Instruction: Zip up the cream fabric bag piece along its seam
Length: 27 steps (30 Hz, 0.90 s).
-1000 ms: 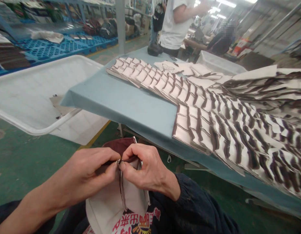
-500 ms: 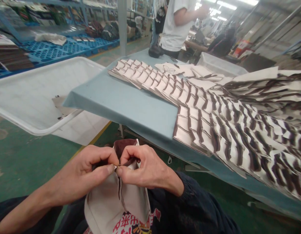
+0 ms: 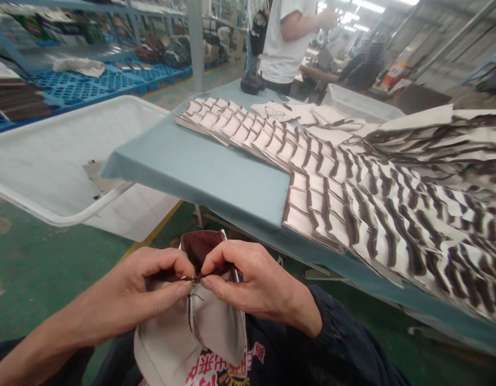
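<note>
A cream fabric piece [image 3: 167,343] with a dark maroon lining hangs in front of my body, below the table edge. My left hand [image 3: 151,284] pinches its dark upper edge between thumb and index finger. On the same edge, just to the right, my right hand [image 3: 235,279] also holds a pinch. A small gap separates the two sets of fingertips, with short dark threads at a seam between them. The lower part of the piece lies against my clothing, which has red lettering.
Overlapping rows of cream pieces with dark edging [image 3: 312,198] cover much of the blue-green table [image 3: 200,166]. A white bin [image 3: 59,214] stands at the left. A person in a white shirt [image 3: 286,48] stands beyond the table. Blue pallets [image 3: 71,88] lie at the back left.
My fingertips have moved slightly apart along the edge, my right hand shifting right. The threads at the seam now show more clearly. The view has shifted slightly.
</note>
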{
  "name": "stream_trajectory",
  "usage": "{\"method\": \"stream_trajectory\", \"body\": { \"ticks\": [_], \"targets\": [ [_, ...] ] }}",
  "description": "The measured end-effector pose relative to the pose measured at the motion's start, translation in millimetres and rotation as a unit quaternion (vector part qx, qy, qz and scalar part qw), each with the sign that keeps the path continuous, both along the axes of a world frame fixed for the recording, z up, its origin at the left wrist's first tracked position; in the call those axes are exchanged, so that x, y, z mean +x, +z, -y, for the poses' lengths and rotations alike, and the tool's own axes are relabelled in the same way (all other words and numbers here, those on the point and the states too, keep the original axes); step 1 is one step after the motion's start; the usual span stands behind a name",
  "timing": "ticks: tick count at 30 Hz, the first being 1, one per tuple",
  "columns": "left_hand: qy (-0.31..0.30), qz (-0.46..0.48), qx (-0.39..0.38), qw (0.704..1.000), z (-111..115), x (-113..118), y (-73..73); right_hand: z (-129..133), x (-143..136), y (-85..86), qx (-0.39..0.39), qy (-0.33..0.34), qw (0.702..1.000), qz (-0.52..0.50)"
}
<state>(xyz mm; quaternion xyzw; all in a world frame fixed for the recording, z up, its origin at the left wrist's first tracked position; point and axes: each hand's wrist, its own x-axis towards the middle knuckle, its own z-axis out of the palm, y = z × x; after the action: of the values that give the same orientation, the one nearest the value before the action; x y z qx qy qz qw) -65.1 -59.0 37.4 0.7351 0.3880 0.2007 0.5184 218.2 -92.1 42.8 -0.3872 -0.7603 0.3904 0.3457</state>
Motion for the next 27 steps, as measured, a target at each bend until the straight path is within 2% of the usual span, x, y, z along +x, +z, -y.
{"method": "stream_trajectory", "body": {
  "ticks": [5,9,13,18,21,27],
  "targets": [
    [-0.012,-0.042,0.033,0.999,3,4,9.2,3,-4,-13.5,0.147,-0.019,0.989,0.005],
    [-0.032,-0.056,0.021,0.998,2,6,16.3,1,-4,-16.2,0.224,-0.009,0.974,0.025],
    [-0.037,-0.007,0.003,0.999,3,3,15.0,0,-3,-10.7,0.271,0.013,0.961,0.050],
    [-0.065,0.012,-0.050,0.997,1,-4,3.5,0,-1,-6.7,0.316,0.036,0.944,0.089],
    [-0.052,0.022,-0.038,0.998,1,-4,-1.1,0,-1,-4.1,0.361,0.039,0.924,0.124],
    [-0.011,0.018,-0.002,1.000,4,10,10.2,6,-10,8.3,0.384,0.010,0.895,0.226]
  ]
}}
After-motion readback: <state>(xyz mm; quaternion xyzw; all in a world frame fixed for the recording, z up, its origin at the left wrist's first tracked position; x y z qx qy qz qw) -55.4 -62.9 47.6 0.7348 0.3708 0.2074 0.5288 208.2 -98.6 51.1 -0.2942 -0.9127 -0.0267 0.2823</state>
